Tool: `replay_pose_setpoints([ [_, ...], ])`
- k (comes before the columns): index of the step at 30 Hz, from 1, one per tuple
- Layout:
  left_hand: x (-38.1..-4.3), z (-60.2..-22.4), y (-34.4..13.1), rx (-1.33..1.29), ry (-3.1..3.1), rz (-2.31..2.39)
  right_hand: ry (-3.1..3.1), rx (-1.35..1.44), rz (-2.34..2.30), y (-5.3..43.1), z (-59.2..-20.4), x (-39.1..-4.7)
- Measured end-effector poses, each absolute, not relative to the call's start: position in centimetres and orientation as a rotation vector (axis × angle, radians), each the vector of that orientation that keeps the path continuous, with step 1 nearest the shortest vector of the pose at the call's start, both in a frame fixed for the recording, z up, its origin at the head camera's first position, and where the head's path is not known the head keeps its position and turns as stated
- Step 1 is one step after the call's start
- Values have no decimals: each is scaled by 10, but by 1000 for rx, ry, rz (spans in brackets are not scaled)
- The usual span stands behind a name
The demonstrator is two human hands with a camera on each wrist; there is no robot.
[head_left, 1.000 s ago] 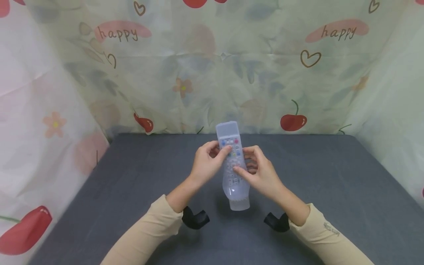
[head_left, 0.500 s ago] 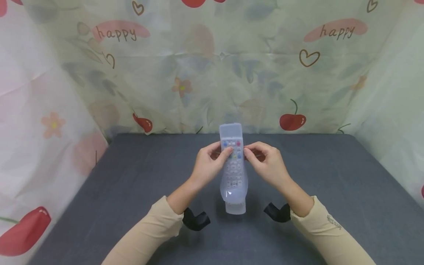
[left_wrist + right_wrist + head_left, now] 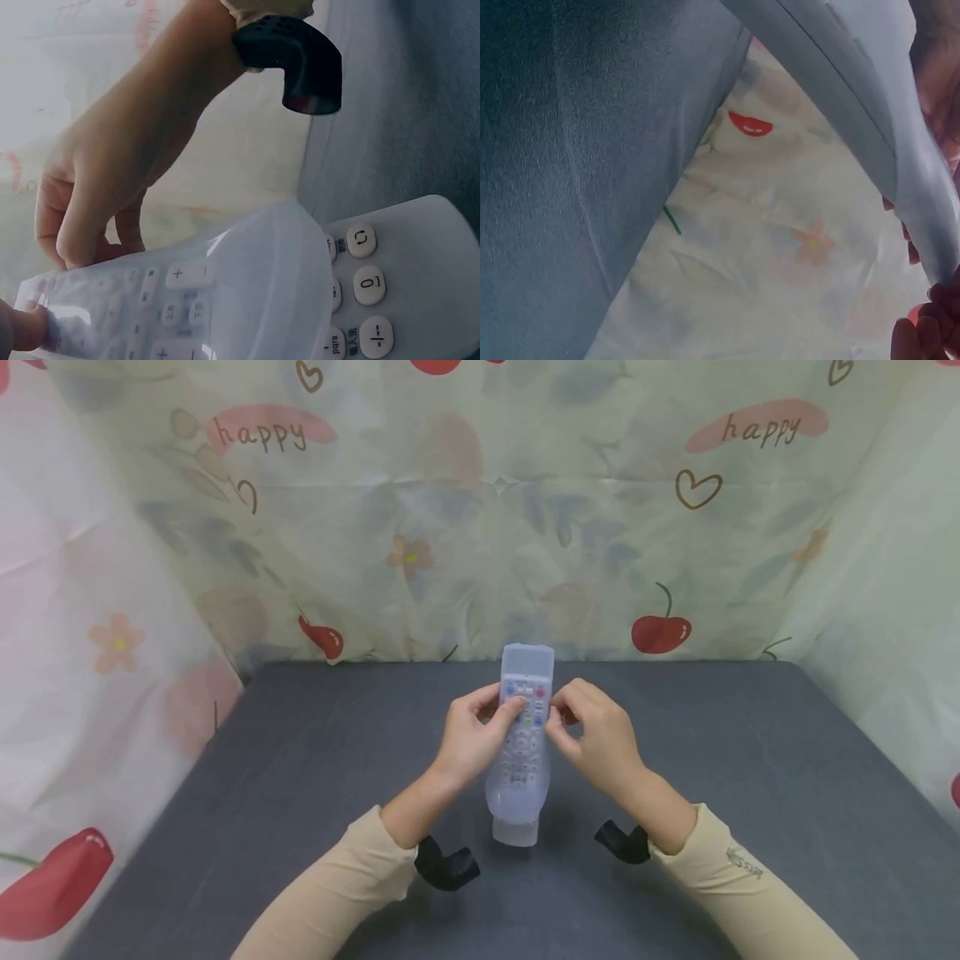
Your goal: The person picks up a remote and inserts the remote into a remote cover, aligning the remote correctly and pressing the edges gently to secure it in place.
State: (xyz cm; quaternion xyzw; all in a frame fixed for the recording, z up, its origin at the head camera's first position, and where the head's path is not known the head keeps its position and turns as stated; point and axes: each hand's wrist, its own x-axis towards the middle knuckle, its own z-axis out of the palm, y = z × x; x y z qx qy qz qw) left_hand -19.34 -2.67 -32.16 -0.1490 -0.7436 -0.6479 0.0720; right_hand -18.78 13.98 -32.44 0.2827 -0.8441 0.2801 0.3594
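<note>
A pale remote control (image 3: 515, 832) is held upright above the table, partly inside a translucent soft sleeve (image 3: 517, 802). Its lower end, with white buttons, sticks out of the sleeve's wide mouth, plain in the left wrist view on the bare remote end (image 3: 427, 281). My left hand (image 3: 471, 735) grips the covered upper part from the left, thumb on the button face and fingers behind. On the opposite side, my right hand (image 3: 598, 737) pinches the sleeve's edge between thumb and curled fingers. The right wrist view shows the sleeve (image 3: 926, 202) side-on, with right fingertips (image 3: 928, 334) at its edge.
A dark grey table (image 3: 360, 735) lies beneath both hands. Printed cloth (image 3: 502, 527) hangs behind it and at both sides. Black curved wrist mounts (image 3: 448, 867) stick out inward from the beige sleeve cuffs.
My right thumb has come off the button face to the sleeve's right edge, where the fingers now pinch. The remote has straightened, its lower end swinging leftward; my left hand keeps its grip.
</note>
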Motion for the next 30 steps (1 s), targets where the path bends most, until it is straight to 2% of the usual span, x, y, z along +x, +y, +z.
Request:
replay_pose_setpoints([
  [12,-195,-322,-22,-232,-2165,-2101,-2166,784,602,138,-329,-190],
  [21,-198,-327,-21,-234,-2119,-2098,-2121,804,571,138,-333,-191],
  [30,-202,-326,-21,-261,-2056,-2077,-2227,756,879,133,-341,-182],
])
